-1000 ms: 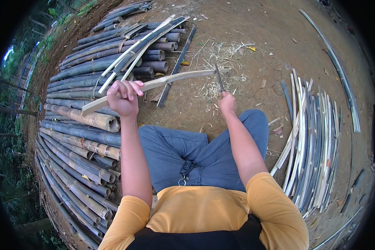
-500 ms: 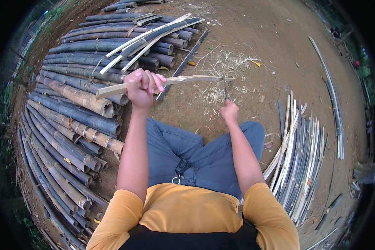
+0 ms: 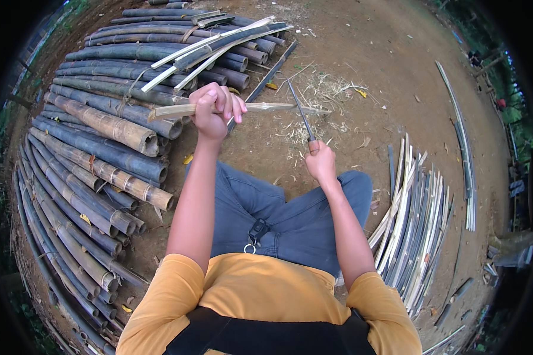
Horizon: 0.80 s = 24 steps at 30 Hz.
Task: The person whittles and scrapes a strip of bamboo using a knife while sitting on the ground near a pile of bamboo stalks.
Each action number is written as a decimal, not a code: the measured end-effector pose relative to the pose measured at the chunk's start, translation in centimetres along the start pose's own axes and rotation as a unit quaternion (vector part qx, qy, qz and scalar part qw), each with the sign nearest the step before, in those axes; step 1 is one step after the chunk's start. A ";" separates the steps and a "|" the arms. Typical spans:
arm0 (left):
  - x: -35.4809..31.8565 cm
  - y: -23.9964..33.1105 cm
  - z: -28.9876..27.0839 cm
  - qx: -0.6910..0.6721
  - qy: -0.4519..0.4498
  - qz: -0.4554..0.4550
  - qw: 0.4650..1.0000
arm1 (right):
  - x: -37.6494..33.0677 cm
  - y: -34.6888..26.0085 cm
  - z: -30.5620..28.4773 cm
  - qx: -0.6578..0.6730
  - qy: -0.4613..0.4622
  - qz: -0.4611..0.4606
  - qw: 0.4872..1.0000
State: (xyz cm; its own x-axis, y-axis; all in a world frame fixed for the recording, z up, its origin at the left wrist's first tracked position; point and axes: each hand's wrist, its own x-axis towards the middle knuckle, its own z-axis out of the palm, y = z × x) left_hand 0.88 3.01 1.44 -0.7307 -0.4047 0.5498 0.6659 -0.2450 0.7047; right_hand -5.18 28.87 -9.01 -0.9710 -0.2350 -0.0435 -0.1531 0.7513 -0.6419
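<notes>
My left hand is closed round a pale split bamboo strip, which lies crosswise in front of me, its far end pointing right. My right hand grips the handle of a long, thin-bladed knife. The blade points away and slightly left, crossing the strip near its right part; whether it cuts into the strip or only touches it I cannot tell. Below the blade, pale curled shavings lie on the dirt. My crossed legs in blue-grey trousers are beneath my arms.
Stacked bamboo poles fill the left side, with split pieces on top. A dark bamboo slat lies on the ground beside them. At my right is a bundle of split strips; longer strips lie farther right.
The knife blade has moved left along the strip and now tilts leftward. My right hand has shifted slightly left, and my left hand slightly right and up.
</notes>
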 end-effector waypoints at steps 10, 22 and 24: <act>-0.6 0.0 0.0 -0.005 -0.017 0.011 1.000 | -1.0 1.9 -0.8 0.028 -0.025 0.030 0.999; -1.0 0.0 1.0 -0.027 -0.034 0.004 0.999 | -2.7 1.6 -3.4 0.011 -0.027 0.016 0.999; -1.2 0.1 0.5 -0.010 -0.037 0.009 0.999 | -3.0 0.7 -4.7 0.009 -0.044 0.006 0.999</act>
State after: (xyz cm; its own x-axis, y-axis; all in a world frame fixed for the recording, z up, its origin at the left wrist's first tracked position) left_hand 1.77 3.96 1.08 -0.7269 -0.3439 0.5945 0.6817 -0.2564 0.6852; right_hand -3.27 32.96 -5.73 -0.9528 -0.2802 -0.1167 -0.1385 0.7434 -0.6543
